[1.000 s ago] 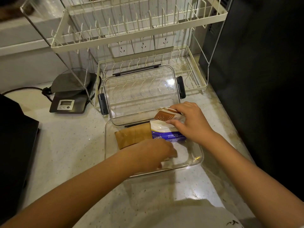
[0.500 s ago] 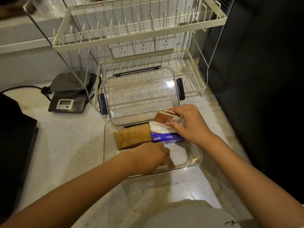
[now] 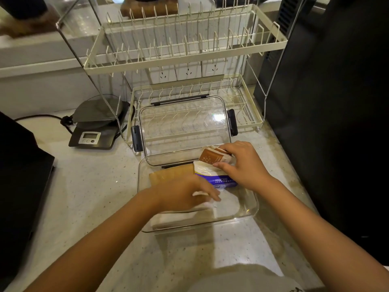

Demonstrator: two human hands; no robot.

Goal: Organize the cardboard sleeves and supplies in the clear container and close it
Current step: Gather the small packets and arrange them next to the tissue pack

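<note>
A clear container (image 3: 251,209) sits on the counter with its clear lid (image 3: 183,125) propped upright behind it against the rack. Inside lie brown cardboard sleeves (image 3: 168,174) at the back left, a white and blue pack (image 3: 219,180) and a brown-and-white packet (image 3: 212,158). My right hand (image 3: 242,165) rests on the two packs, fingers curled over them. My left hand (image 3: 185,193) reaches into the container's front part and presses on a white folded item (image 3: 181,218) lying on the bottom.
A cream two-tier dish rack (image 3: 185,60) stands right behind the container. A digital scale (image 3: 94,131) with a cord sits at the left. A black appliance (image 3: 336,102) walls the right side, and a dark object (image 3: 19,175) is at the left edge.
My left hand has slid a little right and deeper into the container, with a white item now showing under it. My right hand stays on the packs.
</note>
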